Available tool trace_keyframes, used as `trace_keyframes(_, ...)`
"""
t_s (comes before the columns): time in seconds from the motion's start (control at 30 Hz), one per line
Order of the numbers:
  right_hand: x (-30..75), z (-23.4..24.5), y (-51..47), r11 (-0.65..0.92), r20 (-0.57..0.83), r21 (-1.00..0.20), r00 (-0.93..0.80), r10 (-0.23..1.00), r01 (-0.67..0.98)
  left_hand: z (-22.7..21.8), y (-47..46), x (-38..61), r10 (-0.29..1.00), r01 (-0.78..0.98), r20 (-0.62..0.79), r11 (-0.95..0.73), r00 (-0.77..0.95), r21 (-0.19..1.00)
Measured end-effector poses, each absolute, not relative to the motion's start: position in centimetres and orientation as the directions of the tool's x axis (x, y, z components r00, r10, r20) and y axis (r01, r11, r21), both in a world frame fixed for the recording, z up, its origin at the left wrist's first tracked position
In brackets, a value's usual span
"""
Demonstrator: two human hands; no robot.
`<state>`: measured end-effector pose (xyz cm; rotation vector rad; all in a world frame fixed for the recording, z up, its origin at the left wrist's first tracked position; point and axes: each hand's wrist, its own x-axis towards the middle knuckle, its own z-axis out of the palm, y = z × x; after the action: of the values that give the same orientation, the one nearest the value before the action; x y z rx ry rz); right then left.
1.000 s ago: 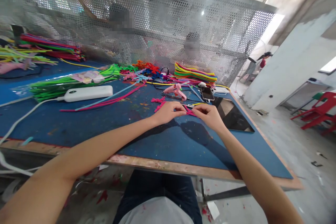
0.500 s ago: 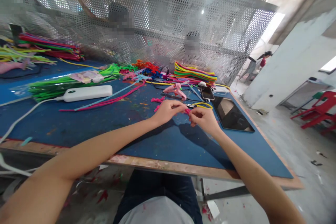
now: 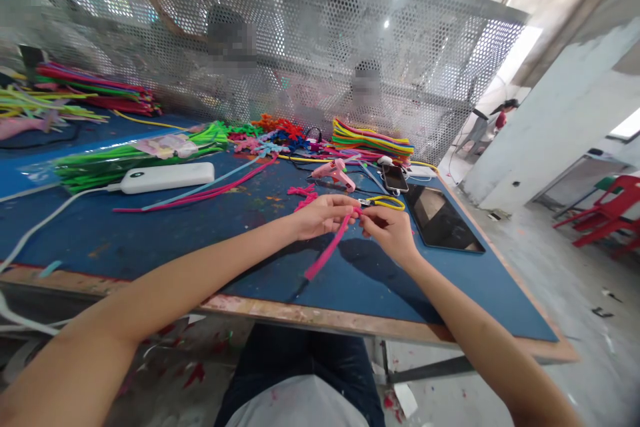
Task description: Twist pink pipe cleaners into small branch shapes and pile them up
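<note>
Above the blue tabletop, a bright pink pipe cleaner [image 3: 330, 252] is pinched between both my hands. Its loose end hangs down toward the table's front edge, while its upper part bends between my fingertips. My left hand [image 3: 325, 216] grips it from the left with thumb and fingers closed. From the right, my right hand [image 3: 389, 230] pinches the bent part close to the left fingertips. Several twisted pink pipe cleaner pieces [image 3: 303, 193] lie just behind my left hand. Yellow-handled scissors [image 3: 387, 201] rest right behind my right hand.
A pink glue gun [image 3: 337, 175] stands behind the hands. To the right are a tablet [image 3: 444, 217] and a phone [image 3: 395, 178]. A white power bank [image 3: 167, 177] and green pipe cleaners [image 3: 95, 167] lie left. A perforated metal screen [image 3: 300, 33] rises along the back.
A long loose end of the pink pipe cleaner now hangs below my hands, where only a small bit showed before. My left fingers have turned and opened slightly around it.
</note>
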<state>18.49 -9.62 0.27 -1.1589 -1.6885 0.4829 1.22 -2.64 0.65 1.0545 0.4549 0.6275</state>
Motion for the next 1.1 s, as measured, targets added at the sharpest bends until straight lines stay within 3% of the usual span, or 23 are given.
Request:
trace_keyframes(0.2,17.9,0.0,-9.4,0.348,0.356,-0.887,-0.031,0.934,0.303,0.4,-3.0,1.6,0.749,-0.183,0.031,0.121,0.662,0.976)
trace_keyframes(0.37,17.8,-0.1,-9.1,0.247,0.233,-0.96,-0.114,0.966,0.129,0.4,-3.0,1.8,0.793,-0.111,0.122,-0.07,0.597,0.991)
trace_keyframes(0.6,17.6,-0.2,-9.1,0.034,0.052,-0.996,-0.208,0.977,-0.088,0.7,-2.9,1.6,0.812,-0.079,0.18,-0.164,0.555,0.983)
trace_keyframes(0.7,17.4,-0.3,-9.1,0.068,0.078,-0.996,-0.211,0.974,-0.055,0.5,-2.9,1.7,0.815,-0.085,0.183,-0.163,0.55,0.983)
trace_keyframes(0.83,17.4,-0.5,-9.0,0.195,0.186,-0.979,-0.124,0.975,0.059,-0.1,-3.2,2.1,0.811,-0.175,0.14,-0.046,0.568,0.983)
trace_keyframes(0.97,17.7,-0.8,-8.8,0.237,0.218,-0.964,-0.149,0.965,0.124,-0.7,-3.4,2.3,0.783,-0.238,0.127,0.028,0.61,0.971)
trace_keyframes(1.1,18.2,-0.5,-8.8,0.366,0.347,-0.842,-0.123,0.93,0.397,-0.5,-2.8,2.1,0.829,-0.219,0.127,-0.005,0.545,0.976)
